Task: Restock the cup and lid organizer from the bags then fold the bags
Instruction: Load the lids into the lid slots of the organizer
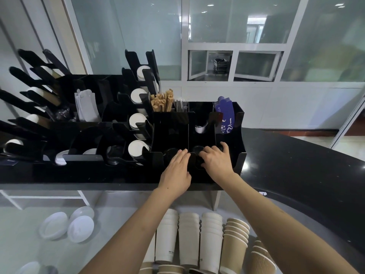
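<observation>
At the front of the black organizer (227, 123), on the dark table (296, 165), I am working at the low compartments, so I judge that I am in the restocking step, with black lids. My left hand (176, 171) lies flat with straight fingers on the divider between two front slots. My right hand (216, 162) is just beside it, fingers bent over a dark round thing in the next slot; it looks like a stack of black lids (198, 155), but black on black is hard to read, and I cannot tell if I really pinch it.

For the next move I think I must seat the lids level, then reach down for more stock. Stacks of white paper cups (188, 240) and brown ribbed cups (234, 246) stand on the lower shelf near me, with white lids (81, 229) to the left. No bag is visible to me.

The organizer is tall, glossy, with many slanted slots; several on the left side already hold white lids (136, 148).
</observation>
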A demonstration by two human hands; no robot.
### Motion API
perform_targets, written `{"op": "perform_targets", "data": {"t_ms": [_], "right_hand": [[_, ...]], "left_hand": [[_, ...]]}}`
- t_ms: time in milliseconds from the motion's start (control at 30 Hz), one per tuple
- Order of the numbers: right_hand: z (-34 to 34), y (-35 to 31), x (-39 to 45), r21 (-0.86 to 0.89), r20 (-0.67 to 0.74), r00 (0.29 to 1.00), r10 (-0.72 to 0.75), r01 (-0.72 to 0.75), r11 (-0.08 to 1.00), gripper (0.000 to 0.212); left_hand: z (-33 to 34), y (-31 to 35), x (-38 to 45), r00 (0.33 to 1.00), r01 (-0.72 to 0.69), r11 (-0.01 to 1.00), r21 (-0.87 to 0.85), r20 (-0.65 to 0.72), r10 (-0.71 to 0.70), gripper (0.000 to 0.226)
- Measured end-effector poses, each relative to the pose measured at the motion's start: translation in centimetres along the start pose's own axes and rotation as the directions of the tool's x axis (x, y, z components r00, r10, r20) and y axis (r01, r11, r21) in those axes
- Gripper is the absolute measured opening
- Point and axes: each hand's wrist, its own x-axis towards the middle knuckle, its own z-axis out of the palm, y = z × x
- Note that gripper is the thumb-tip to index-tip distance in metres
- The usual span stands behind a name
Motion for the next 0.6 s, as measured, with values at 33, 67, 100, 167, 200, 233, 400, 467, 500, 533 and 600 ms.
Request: {"op": "perform_targets", "data": {"t_ms": [33,67,100,167,200,233,400,467,500,533,600], "right_hand": [[0.0,-0.1,0.0,-0.001,0.006,1.000,0.002,-0.002,1.000,0.038],[0.0,-0.2,0.0,0.000,0.012,1.000,0.005,-0.005,1.000,0.039],[-0.1,-0.3,0.0,0.004,0.016,1.000,0.008,-0.008,1.000,0.040],[-0.3,-0.3,0.0,0.015,0.016,1.000,0.018,-0.019,1.000,0.042],[-0.3,-0.4,-0.1,0.019,0.008,1.000,0.024,-0.024,1.000,0.042],[-0.3,-0.4,-0.2,0.031,-0.006,1.000,0.028,-0.028,0.999,0.044],[-0.6,-0.8,-1.5,0.187,-0.199,0.973,0.116,-0.079,0.979,0.041],[-1.3,-1.8,-2.8,0.278,-0.279,0.947,0.163,-0.083,0.957,0.036],[-1.6,-2.7,-3.5,0.330,-0.300,0.937,0.180,-0.075,0.941,0.034],[-1.8,-3.7,-4.4,0.378,-0.306,0.932,0.196,-0.070,0.923,0.033],[-2.0,-6.4,-6.1,0.443,-0.291,0.933,0.212,-0.065,0.894,0.033]], "left_hand": [[0.0,0.0,0.0,1.000,0.001,1.000,0.001,0.004,-0.001,0.069],[0.0,0.0,0.0,1.000,0.001,1.000,0.004,0.010,-0.001,0.069],[0.0,0.0,0.0,1.000,0.001,1.000,0.008,0.015,-0.001,0.069],[-0.1,0.0,0.0,1.000,0.001,1.000,0.019,0.025,-0.001,0.069],[-0.1,0.0,0.0,0.999,0.000,1.000,0.021,0.032,0.000,0.068],[-0.2,-0.1,0.1,0.999,-0.003,1.000,0.019,0.042,0.002,0.068],[-1.0,-0.2,-0.8,0.997,-0.027,0.994,-0.108,0.068,0.034,0.063],[-1.3,-0.4,-2.5,1.000,0.011,0.978,-0.209,0.018,-0.007,0.058],[-1.3,-0.6,-3.7,1.000,0.023,0.970,-0.243,-0.015,-0.027,0.055],[-1.3,-1.1,-5.1,0.998,0.028,0.963,-0.267,-0.041,-0.041,0.051],[-1.3,-2.3,-8.1,0.996,0.047,0.949,-0.311,-0.058,-0.069,0.046]]}}
